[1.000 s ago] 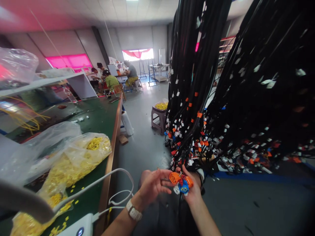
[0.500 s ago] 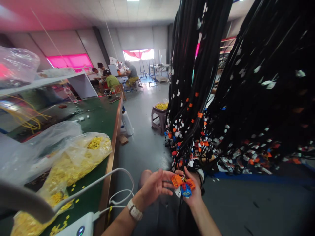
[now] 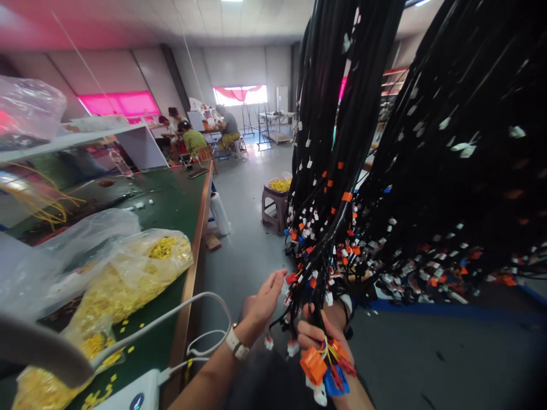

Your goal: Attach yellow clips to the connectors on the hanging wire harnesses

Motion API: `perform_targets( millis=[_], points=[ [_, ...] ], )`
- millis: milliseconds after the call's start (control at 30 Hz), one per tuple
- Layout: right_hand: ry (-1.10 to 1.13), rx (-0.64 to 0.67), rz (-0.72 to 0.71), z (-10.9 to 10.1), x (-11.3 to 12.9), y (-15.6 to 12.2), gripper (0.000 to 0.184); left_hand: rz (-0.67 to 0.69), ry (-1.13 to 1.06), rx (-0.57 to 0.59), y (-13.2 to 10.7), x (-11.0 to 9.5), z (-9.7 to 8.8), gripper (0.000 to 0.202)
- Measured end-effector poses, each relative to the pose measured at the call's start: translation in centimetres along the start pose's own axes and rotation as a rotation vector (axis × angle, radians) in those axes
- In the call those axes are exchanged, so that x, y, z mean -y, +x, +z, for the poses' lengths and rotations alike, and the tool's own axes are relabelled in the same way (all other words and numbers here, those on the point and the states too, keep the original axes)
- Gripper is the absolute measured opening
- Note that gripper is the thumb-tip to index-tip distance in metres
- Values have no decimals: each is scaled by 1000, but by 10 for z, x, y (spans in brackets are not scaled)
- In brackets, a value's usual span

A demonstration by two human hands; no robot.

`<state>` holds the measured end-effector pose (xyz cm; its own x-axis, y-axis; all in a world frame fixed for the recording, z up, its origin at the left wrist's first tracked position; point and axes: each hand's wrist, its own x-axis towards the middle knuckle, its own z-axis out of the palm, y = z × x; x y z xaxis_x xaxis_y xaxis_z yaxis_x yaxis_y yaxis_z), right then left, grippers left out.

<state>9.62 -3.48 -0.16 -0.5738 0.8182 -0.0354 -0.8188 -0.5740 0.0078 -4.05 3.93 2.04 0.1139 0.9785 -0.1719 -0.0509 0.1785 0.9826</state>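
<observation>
My right hand [image 3: 314,335] curls its fingers around black cables [image 3: 315,302], and their connector cluster spills out toward my body, over the right wrist. The cables' long axis runs from the hanging bundle beyond my hands, down through my right grip, to this end nearest me. My right hand is the nearer of the 2; my left hand [image 3: 265,299] sits to the left and a little beyond the cluster, fingers extended, gripping nothing that I can see. Its fingertips point at a red connector [image 3: 291,278]; I cannot tell whether they touch it.

The cluster mixes a boxy, hollow orange connector [image 3: 313,365], a blue connector [image 3: 335,382] and a white connector [image 3: 317,394], all apparently hard plastic, fanned out on thin coloured wires [image 3: 329,350].

Left of my hands, a smooth green worktop [image 3: 168,199] with a brown edge carries a crinkled clear bag [image 3: 115,293] of small yellow pieces. Beyond my hands, the glossy black bundle [image 3: 337,114] hangs in long strands, dotted with pale and orange tags. Farther off stands a stool [image 3: 276,206] bearing more yellow pieces, and past it to the left sit co-workers [image 3: 194,141].
</observation>
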Motion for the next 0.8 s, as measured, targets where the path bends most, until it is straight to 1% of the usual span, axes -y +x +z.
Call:
perform_targets(
  millis=[67,100,133,200,267,300,367,400,433,500,600,700,800],
  points=[
    [10,49,33,3,-6,-1,15,35,-12,69,10,-6,4,56],
    [15,74,51,4,-8,-2,15,26,-34,123,16,-8,5,59],
    [15,91,70,5,-9,-2,15,-11,-67,195,21,-8,6,62],
    [1,78,74,5,-11,-2,16,-153,-137,378,28,-7,7,70],
    [-30,-7,30,4,-9,-3,15,-289,-188,584,29,-2,8,80],
    [-52,-69,-11,4,-6,-4,14,-321,-210,676,28,0,8,84],
    [-112,-196,-86,3,1,-6,11,-326,-264,808,23,4,6,86],
    [-148,-252,-114,2,5,-7,10,-316,-295,848,20,5,5,85],
    [-183,-306,-136,1,9,-8,11,-304,-323,870,18,5,3,83],
    [-251,-409,-182,-2,18,-10,15,-282,-350,871,15,4,-1,75],
    [-347,-543,-237,-11,28,-10,26,-206,-264,778,16,3,-7,58],
    [-420,-577,-273,-21,34,-8,27,-192,-66,671,18,4,-13,50],
    [-512,-585,-327,-25,38,-7,26,-225,66,650,18,3,-16,48]
  ],
)
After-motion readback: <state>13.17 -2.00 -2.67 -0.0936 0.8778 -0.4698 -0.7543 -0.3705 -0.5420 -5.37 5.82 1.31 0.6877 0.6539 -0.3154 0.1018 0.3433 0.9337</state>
